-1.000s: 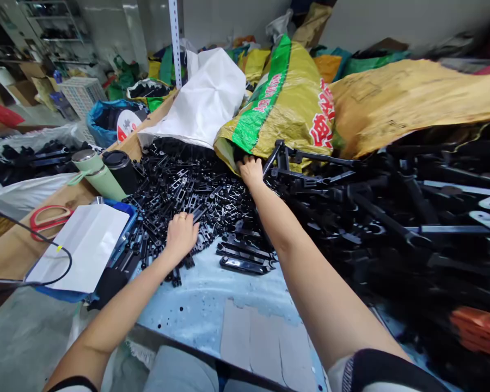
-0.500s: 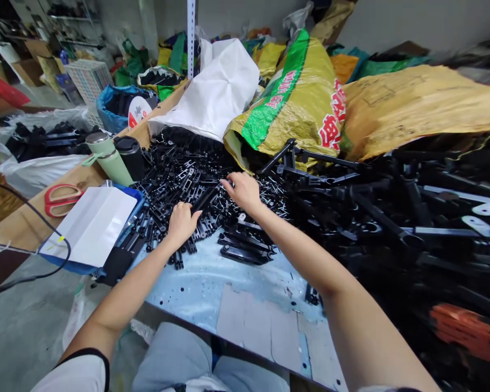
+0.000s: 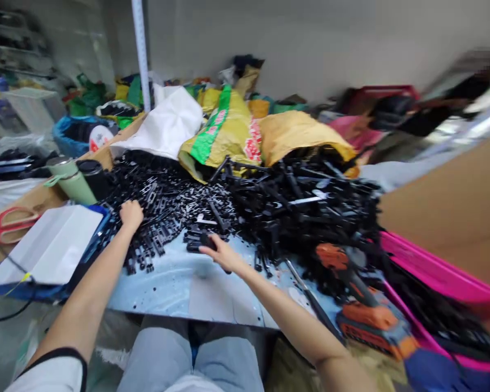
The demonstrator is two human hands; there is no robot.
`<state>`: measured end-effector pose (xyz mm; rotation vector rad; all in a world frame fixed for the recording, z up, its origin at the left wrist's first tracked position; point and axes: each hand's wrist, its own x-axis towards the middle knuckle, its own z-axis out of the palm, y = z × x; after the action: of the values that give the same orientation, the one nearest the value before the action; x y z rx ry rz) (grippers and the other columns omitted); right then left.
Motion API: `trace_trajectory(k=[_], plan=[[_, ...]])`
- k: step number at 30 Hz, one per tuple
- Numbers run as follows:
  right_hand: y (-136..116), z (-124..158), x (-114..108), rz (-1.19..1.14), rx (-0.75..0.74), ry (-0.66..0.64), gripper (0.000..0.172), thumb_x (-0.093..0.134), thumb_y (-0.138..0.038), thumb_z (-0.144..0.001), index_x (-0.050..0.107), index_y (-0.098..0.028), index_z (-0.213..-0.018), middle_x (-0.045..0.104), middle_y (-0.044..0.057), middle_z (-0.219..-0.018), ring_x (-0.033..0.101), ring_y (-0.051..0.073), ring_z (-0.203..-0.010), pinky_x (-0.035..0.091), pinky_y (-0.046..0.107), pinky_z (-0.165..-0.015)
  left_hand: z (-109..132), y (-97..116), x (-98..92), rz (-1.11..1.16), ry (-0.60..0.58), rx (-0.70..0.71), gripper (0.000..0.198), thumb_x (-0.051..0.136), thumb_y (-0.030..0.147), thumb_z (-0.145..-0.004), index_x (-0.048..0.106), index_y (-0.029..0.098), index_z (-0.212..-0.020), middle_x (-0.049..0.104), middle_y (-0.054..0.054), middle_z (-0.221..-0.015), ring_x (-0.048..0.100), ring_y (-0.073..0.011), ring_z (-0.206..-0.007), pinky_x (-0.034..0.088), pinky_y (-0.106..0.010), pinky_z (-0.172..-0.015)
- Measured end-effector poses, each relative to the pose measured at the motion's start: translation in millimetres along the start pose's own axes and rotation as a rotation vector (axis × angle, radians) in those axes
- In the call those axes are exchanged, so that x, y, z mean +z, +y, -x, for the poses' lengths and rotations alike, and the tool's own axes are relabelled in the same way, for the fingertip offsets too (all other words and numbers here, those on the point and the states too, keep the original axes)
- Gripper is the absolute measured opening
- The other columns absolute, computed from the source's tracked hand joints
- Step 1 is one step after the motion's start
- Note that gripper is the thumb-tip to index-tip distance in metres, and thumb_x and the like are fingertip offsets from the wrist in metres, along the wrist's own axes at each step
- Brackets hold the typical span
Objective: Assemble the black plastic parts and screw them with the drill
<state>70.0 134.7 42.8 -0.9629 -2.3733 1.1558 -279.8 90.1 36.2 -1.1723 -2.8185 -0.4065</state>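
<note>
My left hand is at the left of a heap of small black slotted parts, its fingers curled down. What they hold, if anything, is hidden. My right hand is lower and to the right, over the pale blue table top. Its thumb and fingers close around a black bar-shaped part, blurred by motion. Under and beside it lie similar black bars. Small shiny metal pieces are scattered just behind.
Larger black bars heap up at the right. An orange cordless drill and a dark-handled tool lie nearer, beside a pink bin. On the left are red scissors, a white sheet and a green flask. Sacks stand behind.
The view has swung right, bringing the drill and pink bin into sight. My hands have moved apart. The right one has come down from the heap to the black bars at the front.
</note>
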Motion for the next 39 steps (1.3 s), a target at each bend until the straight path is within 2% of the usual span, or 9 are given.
trace_trajectory(k=[3, 6, 11, 14, 19, 23, 29, 34, 39], plan=[[15, 40, 0, -0.071, 0.055, -0.010, 0.047, 0.058, -0.048, -0.082, 0.051, -0.021, -0.120, 0.063, 0.007, -0.100, 0.061, 0.016, -0.074, 0.050, 0.031, -0.071, 9, 9, -0.3, 0.053, 0.072, 0.108, 0.032, 0.045, 0.025, -0.086, 0.052, 0.001, -0.106, 0.057, -0.024, -0.108, 0.053, -0.0347, -0.103, 0.045, -0.046, -0.084], [26, 63, 7, -0.347, 0.169, 0.047, 0.056, 0.052, -0.049, -0.087, 0.040, -0.026, -0.136, 0.061, 0.002, -0.090, 0.056, 0.010, -0.061, 0.049, 0.026, -0.061, 66, 40, 1.9, 0.392, 0.096, 0.297, 0.037, 0.041, 0.033, -0.088, 0.050, 0.008, -0.114, 0.059, -0.017, -0.105, 0.057, -0.0280, -0.100, 0.047, -0.039, -0.084], [19, 77, 39, -0.839, 0.232, 0.121, 0.071, 0.049, -0.064, -0.082, 0.035, -0.024, -0.140, 0.054, -0.004, -0.070, 0.050, 0.008, -0.048, 0.044, 0.022, -0.046, 215, 94, 9.5, 0.986, -0.539, 0.336, 0.064, 0.039, 0.059, -0.086, 0.051, 0.011, -0.126, 0.048, 0.004, -0.048, 0.050, -0.0167, -0.044, 0.043, -0.028, -0.047], [13, 85, 50, -0.945, 0.205, 0.110, 0.077, 0.051, -0.069, -0.078, 0.039, -0.023, -0.139, 0.057, -0.001, -0.074, 0.054, 0.010, -0.052, 0.047, 0.024, -0.050, 264, 105, 8.8, 1.042, -0.574, 0.296, 0.069, 0.046, 0.062, -0.081, 0.051, 0.012, -0.129, 0.057, 0.001, -0.057, 0.050, -0.0148, -0.043, 0.042, -0.027, -0.045], [18, 105, 29, -0.568, 0.028, 0.040, 0.066, 0.062, -0.056, -0.077, 0.049, -0.026, -0.135, 0.063, 0.002, -0.089, 0.053, 0.007, -0.056, 0.047, 0.023, -0.058, 272, 94, 7.4, 0.887, -0.318, 0.468, 0.052, 0.046, 0.055, -0.084, 0.060, 0.020, -0.120, 0.067, -0.010, -0.102, 0.064, -0.0230, -0.084, 0.052, -0.035, -0.072], [20, 113, 14, -0.242, -0.199, 0.075, 0.061, 0.064, -0.051, -0.077, 0.056, -0.023, -0.130, 0.065, 0.006, -0.105, 0.060, 0.014, -0.082, 0.048, 0.026, -0.078, 275, 91, 13.8, 0.840, -0.271, 0.589, 0.047, 0.044, 0.053, -0.085, 0.065, 0.021, -0.113, 0.067, -0.010, -0.102, 0.062, -0.0262, -0.096, 0.050, -0.038, -0.081], [8, 113, 47, -0.419, -0.080, 0.229, 0.057, 0.043, -0.053, -0.090, 0.045, -0.023, -0.138, 0.063, 0.004, -0.096, 0.050, 0.004, -0.049, 0.047, 0.020, -0.052, 284, 106, 13.7, 0.957, -0.015, 0.455, 0.047, 0.041, 0.050, -0.088, 0.064, 0.018, -0.114, 0.065, -0.011, -0.105, 0.061, -0.0242, -0.096, 0.049, -0.037, -0.085], [3, 115, 70, -0.302, -0.032, 0.292, 0.055, 0.041, -0.052, -0.091, 0.046, -0.023, -0.137, 0.064, 0.005, -0.105, 0.058, 0.009, -0.061, 0.051, 0.024, -0.063, 279, 102, 16.2, 0.985, -0.170, 0.430, 0.044, 0.046, 0.051, -0.086, 0.067, 0.019, -0.107, 0.066, -0.009, -0.100, 0.062, -0.0226, -0.091, 0.050, -0.037, -0.086], [7, 96, 35, 0.188, -0.069, 0.157, 0.054, 0.043, -0.054, -0.090, 0.049, -0.022, -0.134, 0.064, 0.008, -0.110, 0.061, 0.019, -0.094, 0.048, 0.031, -0.082, 289, 93, 36.8, 1.048, -0.307, 0.029, 0.059, 0.039, 0.052, -0.089, 0.046, 0.014, -0.133, 0.062, -0.005, -0.079, 0.060, -0.0166, -0.055, 0.052, -0.032, -0.052]])
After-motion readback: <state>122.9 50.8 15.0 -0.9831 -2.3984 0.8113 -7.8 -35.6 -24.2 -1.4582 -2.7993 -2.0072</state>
